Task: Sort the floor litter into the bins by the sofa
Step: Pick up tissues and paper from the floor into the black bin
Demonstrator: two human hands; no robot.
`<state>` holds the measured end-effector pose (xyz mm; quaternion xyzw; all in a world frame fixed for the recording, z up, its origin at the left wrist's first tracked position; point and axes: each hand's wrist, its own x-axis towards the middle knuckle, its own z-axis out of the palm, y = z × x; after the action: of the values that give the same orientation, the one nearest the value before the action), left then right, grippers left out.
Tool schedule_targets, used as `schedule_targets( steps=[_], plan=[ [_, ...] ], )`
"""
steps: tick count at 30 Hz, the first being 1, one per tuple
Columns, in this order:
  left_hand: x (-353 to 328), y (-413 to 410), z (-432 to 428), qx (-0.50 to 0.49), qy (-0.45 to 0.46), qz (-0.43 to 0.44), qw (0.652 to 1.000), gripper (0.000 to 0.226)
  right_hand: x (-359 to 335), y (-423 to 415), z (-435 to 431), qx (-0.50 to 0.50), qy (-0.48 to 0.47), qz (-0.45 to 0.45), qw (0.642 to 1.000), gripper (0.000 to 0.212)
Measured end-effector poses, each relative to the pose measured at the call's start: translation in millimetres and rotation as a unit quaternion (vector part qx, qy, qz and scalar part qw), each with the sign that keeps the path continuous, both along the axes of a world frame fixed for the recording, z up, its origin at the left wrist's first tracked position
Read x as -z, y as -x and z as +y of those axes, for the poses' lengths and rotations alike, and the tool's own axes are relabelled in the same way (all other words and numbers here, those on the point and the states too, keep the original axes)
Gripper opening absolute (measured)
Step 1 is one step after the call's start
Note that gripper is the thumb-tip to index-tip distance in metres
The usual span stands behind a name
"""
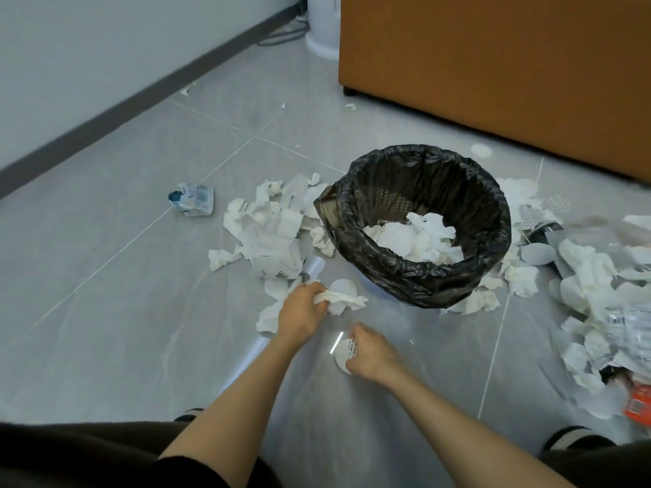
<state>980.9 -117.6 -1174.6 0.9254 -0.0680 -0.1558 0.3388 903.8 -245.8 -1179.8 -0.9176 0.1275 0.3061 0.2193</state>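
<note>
Starting at the far left, a crushed foil pouch (192, 203) with a dark cap is lying alone on the grey tiled floor (105, 311), well apart from everything else. Next to the right, a heap of crumpled tissue and printed receipts (271, 227) is spreading up to the bin's left side: soft, creased, limp paper.

My left hand (301, 309) is gripping a wad of white tissue (347, 299), fingers curled round it. The wad's long axis is running left to right, its loose end pointing at the foot of the bin. My right hand (371, 357) is pinching a thin white disc (342, 357) with printed lines (a paper lid, I think, though blur is hiding the detail), just above a clear plastic film on the floor.

The bin (387, 272) is sitting ahead and to the right of both hands. It has a wrinkled, glossy black liner over a mesh basket and is already partly filled with white paper. I am judging the left hand nearer its rim, so the tissue needs a short lift up and rightward, and the disc a longer reach.

Further right, a second heap of tissue and plastic wrap (591, 294) is lying between the bin and an orange-labelled bottle (637, 403). The brown sofa (493, 65) is standing behind.
</note>
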Motion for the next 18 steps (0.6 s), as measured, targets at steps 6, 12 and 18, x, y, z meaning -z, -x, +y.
schedule_targets(
  steps=[6, 12, 18],
  plan=[
    [-56.3, -35.5, -1.7, 0.118, -0.136, 0.032, 0.983, 0.032, -69.3, -39.8, -3.8, -0.143, -0.064, 0.062, 0.986, 0.029],
    [-146.3, -67.3, 11.6, 0.123, -0.206, 0.030, 0.970, 0.044, -173.4, -68.4, -19.1, -0.139, -0.180, 0.089, 0.970, 0.017],
    [-228.3, -72.6, 5.0, 0.109, -0.135, -0.044, 0.984, 0.034, -248.6, -74.2, -66.0, -0.040, -0.136, -0.058, 0.988, 0.018]
  ],
)
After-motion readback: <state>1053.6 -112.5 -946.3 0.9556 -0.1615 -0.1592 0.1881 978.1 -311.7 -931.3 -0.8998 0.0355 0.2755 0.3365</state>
